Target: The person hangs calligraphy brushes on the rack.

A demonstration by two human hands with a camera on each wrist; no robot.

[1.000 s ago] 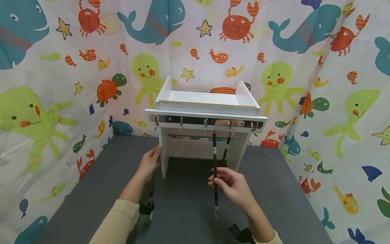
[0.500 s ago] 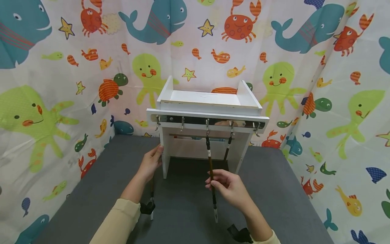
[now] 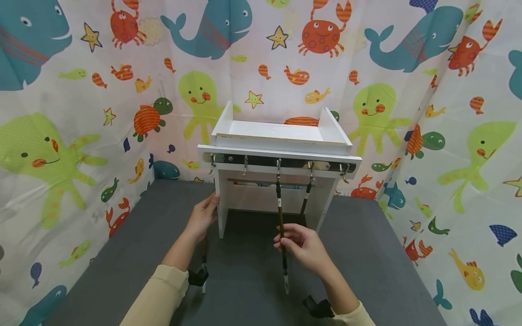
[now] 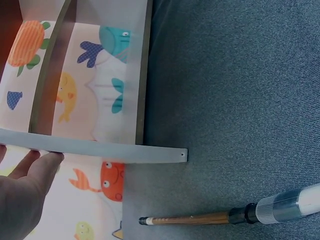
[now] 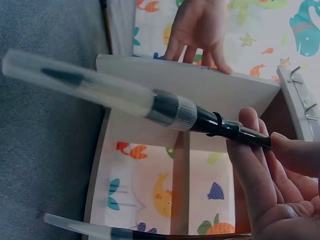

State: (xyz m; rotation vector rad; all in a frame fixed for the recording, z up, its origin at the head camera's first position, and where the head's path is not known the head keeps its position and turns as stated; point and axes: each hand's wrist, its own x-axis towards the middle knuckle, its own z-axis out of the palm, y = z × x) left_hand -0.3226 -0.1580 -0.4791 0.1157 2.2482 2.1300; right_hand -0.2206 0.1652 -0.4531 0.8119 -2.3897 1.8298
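Note:
My right hand pinches the dark brown shaft of a calligraphy brush between thumb and fingers. This brush hangs tip down, its top loop at the middle hook; whether the loop sits fully on the hook is too small to tell. In the right wrist view, a clear cap covers its dark tip. My left hand rests its fingers against the outer face of the white rack's left side panel. A second brush hangs from the hook right of the middle one.
Another capped brush is below my left wrist, partly hidden in the head view. The white rack stands on a grey surface, with several metal hooks along its front. A sea-animal curtain surrounds the back and sides.
My right hand has moved the brush slightly left, bringing its top loop from between two hooks to the middle hook. My left hand has stayed against the panel.

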